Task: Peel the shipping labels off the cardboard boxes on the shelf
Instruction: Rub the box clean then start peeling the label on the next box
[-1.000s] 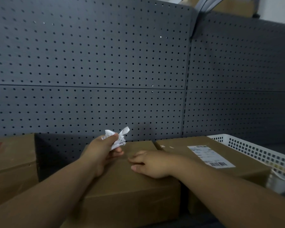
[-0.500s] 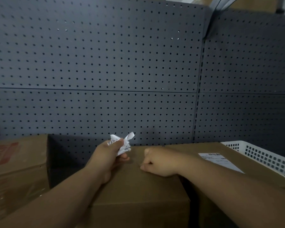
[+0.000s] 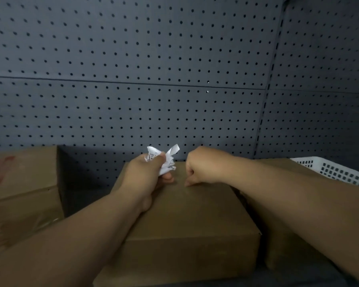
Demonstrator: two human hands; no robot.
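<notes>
At the far right edge of the shelf stood a white plastic basket [image 3: 336, 170] with a slotted wall, and only its rim and side showed, so its contents could not be told. Three closed cardboard boxes sat along the shelf in front of a dark grey pegboard [image 3: 133, 79]: a left box [image 3: 23, 193] set apart from the others by a dark gap, a middle box [image 3: 184, 220] under both hands, and a right box [image 3: 286, 241] just beside it, mostly hidden behind the right forearm. Red print [image 3: 0, 168] marked the top of the left box, too blurred to read. The crumpled label [image 3: 170, 157], a white wad with small dark print that looked like address lines or a barcode but could not be read, was off the cardboard and held above the far end of the middle box. The left hand [image 3: 147, 172] gripped it, thumb and fingers curled round the wad, with paper ends sticking up past the thumb. The right hand [image 3: 203, 166] was near it to the right, apart from the label, its fingers curled into a fist with the fingertips down on the top of the middle box.
</notes>
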